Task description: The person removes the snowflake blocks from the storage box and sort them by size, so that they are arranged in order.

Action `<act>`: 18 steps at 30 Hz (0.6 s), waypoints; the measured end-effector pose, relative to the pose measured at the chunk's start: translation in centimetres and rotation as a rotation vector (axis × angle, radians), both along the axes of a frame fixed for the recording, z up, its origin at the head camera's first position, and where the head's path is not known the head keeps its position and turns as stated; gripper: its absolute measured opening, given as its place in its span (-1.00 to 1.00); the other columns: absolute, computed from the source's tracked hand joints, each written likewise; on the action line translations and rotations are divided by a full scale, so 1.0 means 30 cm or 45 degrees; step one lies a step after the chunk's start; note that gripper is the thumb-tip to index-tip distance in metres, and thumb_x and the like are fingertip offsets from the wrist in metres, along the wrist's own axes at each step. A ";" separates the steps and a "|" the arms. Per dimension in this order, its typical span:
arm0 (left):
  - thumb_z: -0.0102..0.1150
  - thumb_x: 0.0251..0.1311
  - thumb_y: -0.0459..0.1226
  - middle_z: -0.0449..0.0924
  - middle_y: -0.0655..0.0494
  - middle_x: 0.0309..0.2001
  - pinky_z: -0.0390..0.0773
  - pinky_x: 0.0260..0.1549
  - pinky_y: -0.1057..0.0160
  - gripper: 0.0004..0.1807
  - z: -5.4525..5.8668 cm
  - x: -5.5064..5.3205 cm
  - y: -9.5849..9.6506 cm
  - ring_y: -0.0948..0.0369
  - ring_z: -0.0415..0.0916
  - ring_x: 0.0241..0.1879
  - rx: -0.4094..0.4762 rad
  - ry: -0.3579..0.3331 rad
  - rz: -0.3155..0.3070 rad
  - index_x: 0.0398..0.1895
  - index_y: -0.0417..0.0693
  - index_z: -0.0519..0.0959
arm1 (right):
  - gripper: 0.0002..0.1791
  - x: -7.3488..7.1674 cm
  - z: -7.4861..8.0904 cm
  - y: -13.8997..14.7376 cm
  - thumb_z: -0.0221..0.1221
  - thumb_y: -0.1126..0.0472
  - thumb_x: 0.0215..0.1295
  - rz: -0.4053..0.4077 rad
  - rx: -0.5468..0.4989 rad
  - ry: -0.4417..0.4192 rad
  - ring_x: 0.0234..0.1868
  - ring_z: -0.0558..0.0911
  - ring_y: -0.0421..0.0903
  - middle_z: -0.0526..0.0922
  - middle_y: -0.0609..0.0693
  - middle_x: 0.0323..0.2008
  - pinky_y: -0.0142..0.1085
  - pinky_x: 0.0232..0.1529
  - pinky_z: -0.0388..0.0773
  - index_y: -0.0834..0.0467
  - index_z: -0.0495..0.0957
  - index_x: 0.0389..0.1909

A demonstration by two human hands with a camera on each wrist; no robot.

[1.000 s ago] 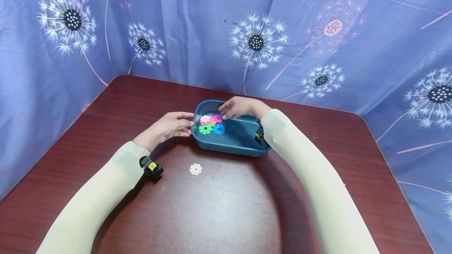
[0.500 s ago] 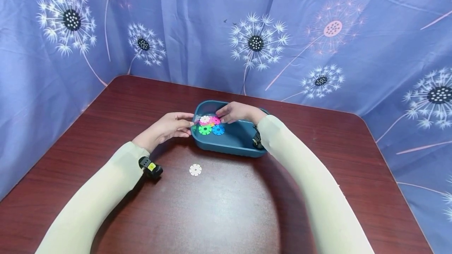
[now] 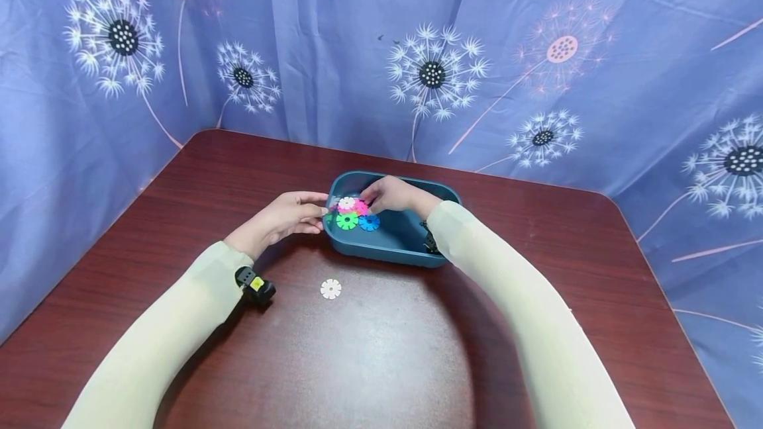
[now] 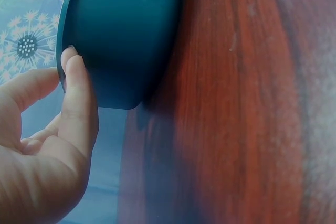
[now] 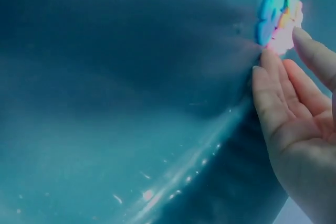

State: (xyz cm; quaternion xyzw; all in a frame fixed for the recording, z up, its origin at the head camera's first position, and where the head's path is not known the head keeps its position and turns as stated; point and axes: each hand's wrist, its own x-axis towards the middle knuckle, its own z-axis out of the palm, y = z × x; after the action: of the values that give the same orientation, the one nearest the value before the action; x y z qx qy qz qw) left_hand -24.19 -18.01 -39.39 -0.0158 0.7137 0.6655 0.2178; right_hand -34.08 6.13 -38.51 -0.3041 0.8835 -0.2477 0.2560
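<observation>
While the left hand point(image 3: 285, 217) rests straight-ish fingers on the end of the teal bin point(image 3: 387, 255), the right hand's point(image 3: 395, 194) fingertips meet the pink disc point(image 3: 361, 206) inside; can't tell if it's pinched.

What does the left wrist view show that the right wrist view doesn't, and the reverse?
Only the left wrist view: the left hand, brown table and dandelion print. Only the right wrist view: the right hand, the blue disc and the pink disc. Both: the teal bin, outside in the first, inside in the second.
</observation>
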 end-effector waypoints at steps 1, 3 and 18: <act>0.08 0.41 -0.39 0.65 0.19 -0.37 0.72 -0.33 0.47 -0.36 -0.001 -0.001 0.000 0.36 0.59 -0.44 -0.003 -0.001 0.003 0.52 -0.34 0.22 | -0.52 0.003 -0.002 -0.005 0.28 0.29 0.35 0.003 0.005 0.022 0.15 0.63 0.08 0.68 0.23 0.16 -0.14 0.28 0.63 0.28 0.56 0.28; 0.08 0.41 -0.39 0.64 0.19 -0.37 0.72 -0.33 0.47 -0.37 -0.004 -0.002 0.001 0.36 0.59 -0.44 -0.008 -0.003 0.007 0.52 -0.34 0.23 | -0.55 0.009 -0.009 -0.013 0.30 0.28 0.34 0.008 0.015 0.063 0.06 0.63 0.04 0.70 0.22 0.09 -0.18 0.21 0.66 0.28 0.59 0.23; 0.08 0.42 -0.39 0.65 0.17 -0.38 0.73 -0.32 0.46 -0.36 0.002 0.001 0.000 0.35 0.60 -0.45 -0.006 0.001 0.004 0.52 -0.35 0.22 | -0.84 0.011 -0.008 -0.027 0.31 0.29 0.34 -0.045 0.067 0.115 -0.21 0.57 -0.09 0.71 0.14 -0.16 -0.28 -0.04 0.67 0.25 0.69 -0.11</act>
State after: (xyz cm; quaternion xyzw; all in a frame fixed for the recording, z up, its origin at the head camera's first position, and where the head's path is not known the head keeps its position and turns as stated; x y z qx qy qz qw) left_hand -24.15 -18.01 -39.34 -0.0169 0.7154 0.6641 0.2165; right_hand -33.75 5.30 -38.74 -0.2923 0.9057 -0.2149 0.2192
